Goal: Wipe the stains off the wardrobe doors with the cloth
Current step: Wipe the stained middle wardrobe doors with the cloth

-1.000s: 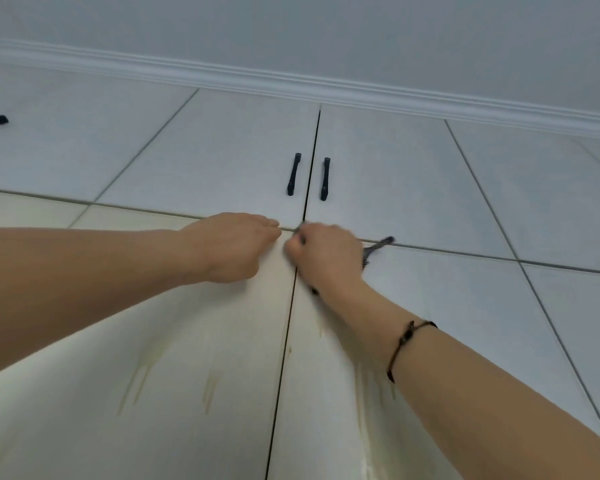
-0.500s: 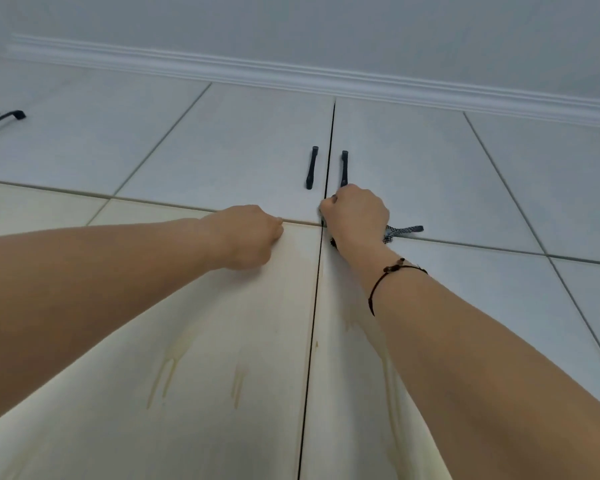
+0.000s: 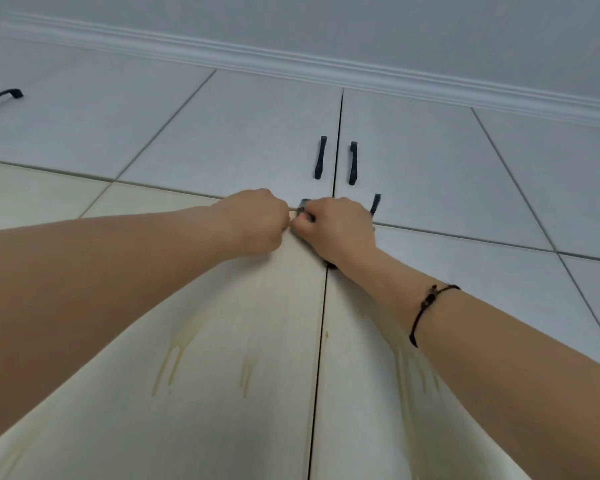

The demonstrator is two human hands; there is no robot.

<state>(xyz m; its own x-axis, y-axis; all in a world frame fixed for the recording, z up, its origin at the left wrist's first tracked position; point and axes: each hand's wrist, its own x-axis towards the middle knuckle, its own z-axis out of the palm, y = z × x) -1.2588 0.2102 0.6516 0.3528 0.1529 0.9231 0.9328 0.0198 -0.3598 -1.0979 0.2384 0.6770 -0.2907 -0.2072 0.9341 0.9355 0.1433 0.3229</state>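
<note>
Cloth (image 3: 376,203), dark and bunched, is held in the grip of the right hand (image 3: 338,230) at the top edge of the cream doors (image 3: 222,427), on the centre seam (image 3: 321,341). Left hand (image 3: 257,226) is clenched at its 9 o'clock, touching. Drip stains (image 3: 174,358) run uncovered at 6 o'clock.

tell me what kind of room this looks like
Probably a bedroom or dressing area: tall cream wardrobe doors with drip stains, small upper cupboards with black handles, and moulding along the top.
</note>
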